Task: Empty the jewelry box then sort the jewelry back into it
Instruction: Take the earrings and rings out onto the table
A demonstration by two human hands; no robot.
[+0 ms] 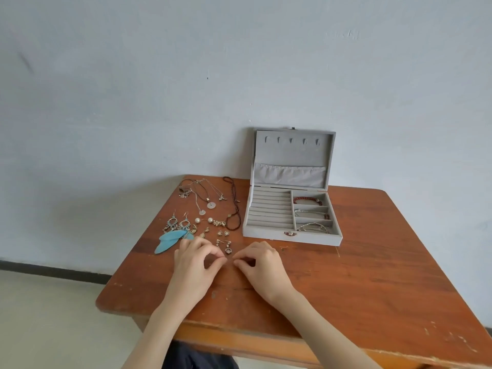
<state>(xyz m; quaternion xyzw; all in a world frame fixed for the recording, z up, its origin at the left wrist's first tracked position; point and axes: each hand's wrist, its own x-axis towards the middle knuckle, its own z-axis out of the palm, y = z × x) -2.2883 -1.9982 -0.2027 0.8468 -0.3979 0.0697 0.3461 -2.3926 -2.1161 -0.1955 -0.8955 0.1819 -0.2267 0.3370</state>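
Both hands rest on the wooden table (359, 275), close together, fingertips almost meeting. The left hand (195, 265) has thumb and forefinger pinched, the right hand (262, 265) the same; what they pinch is too small to see, so I cannot tell if sth is held betw. them. Beyond the right hand, a bit to its right, stands the grey jewelry box (291, 211), lid open and standing upright near the wall (239, 62). Inside the lid there is a row of small hooks at the top and a gathered fabric pocket below; both look without jewelry. The base has ring rolls on the left part, nothing seen in them, and three compartments on the right part. The far compartment holds a red bead bracelet (306, 200), the middle one a thin silver bracelet (311, 212) w/ dark beads at one end, the near one silver bangles (312, 227). Beyond the left hand lie the other pieces on the table, outside the box: turquoise feather earrings (169, 237) just left of the left hand, small stud and drop earrings (226, 242) just beyond the fingertips of both hands, two pearl earrings (203, 220) farther, then several necklaces (205, 197) at the far edge, and a dark bead necklace (235, 206) between them and the box.
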